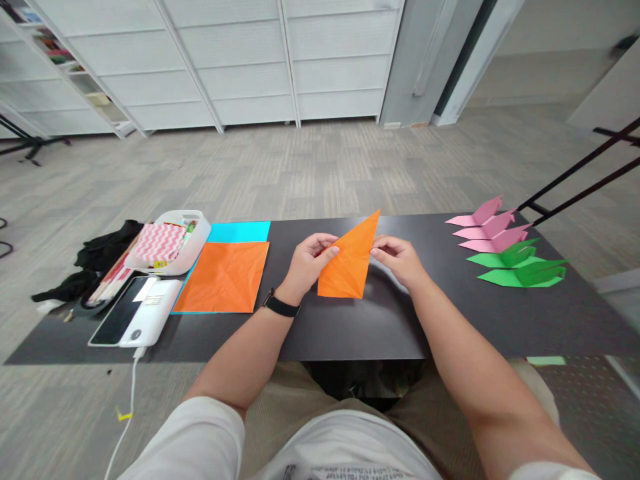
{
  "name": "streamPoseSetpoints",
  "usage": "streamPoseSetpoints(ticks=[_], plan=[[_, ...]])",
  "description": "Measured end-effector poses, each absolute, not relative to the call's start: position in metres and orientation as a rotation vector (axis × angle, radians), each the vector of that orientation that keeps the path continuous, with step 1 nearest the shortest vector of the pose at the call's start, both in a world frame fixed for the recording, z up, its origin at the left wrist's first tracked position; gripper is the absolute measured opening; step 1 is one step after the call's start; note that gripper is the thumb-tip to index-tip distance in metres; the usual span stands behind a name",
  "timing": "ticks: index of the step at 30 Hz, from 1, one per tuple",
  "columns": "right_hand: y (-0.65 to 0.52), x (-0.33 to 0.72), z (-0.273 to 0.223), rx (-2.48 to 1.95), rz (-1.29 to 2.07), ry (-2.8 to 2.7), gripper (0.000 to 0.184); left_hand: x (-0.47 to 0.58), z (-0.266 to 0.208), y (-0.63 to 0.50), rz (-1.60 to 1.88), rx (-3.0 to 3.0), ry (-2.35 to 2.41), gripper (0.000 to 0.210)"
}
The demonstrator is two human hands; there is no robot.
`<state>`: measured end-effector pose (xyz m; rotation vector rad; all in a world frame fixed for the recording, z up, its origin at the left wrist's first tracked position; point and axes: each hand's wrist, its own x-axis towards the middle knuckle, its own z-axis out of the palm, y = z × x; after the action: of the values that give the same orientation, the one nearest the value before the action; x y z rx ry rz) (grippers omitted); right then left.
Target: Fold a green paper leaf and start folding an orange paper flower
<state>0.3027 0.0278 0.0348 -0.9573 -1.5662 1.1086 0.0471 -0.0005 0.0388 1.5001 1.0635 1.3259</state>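
A folded piece of orange origami paper (349, 267), pointed at the top and flat along the bottom, is held up over the middle of the dark table. My left hand (313, 261) pinches its left edge between thumb and fingers. On the other side, my right hand (399, 259) pinches the right edge with thumb and fingertips. Crease lines run across the paper's face. Left of my hands lies a flat orange sheet (225, 277), partly over a cyan sheet (240, 231).
Several folded pink paper figures (493, 227) and green paper figures (525, 270) line the right of the table (370, 337). At left are a white bin (200, 233) with a pink-patterned item, a phone (117, 310), a white power bank (155, 310) with a cable, and black cloth (107, 248).
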Motion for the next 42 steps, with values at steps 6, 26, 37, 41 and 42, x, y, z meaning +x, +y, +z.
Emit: streamPoseSetpoints(ticks=[6,26,37,41,42], plan=[[0.034,0.299,0.025,-1.043,1.398,-1.396,0.054,0.051,0.023,0.009,1.181,1.468,1.225,0.027],[0.035,0.303,0.014,-1.002,0.539,-2.355,0.021,0.036,0.029,0.006,0.606,2.334,1.699,0.01],[0.044,0.312,-0.001,-0.956,0.486,-2.352,0.052,0.032,0.028,0.005,0.565,2.449,1.078,0.031],[0.043,0.314,0.002,-0.931,0.504,-2.331,0.059,0.035,0.032,0.005,0.572,2.45,1.153,0.019],[0.043,0.314,0.004,-0.911,0.498,-2.337,0.059,0.035,0.033,0.005,0.574,2.446,1.17,0.017]])
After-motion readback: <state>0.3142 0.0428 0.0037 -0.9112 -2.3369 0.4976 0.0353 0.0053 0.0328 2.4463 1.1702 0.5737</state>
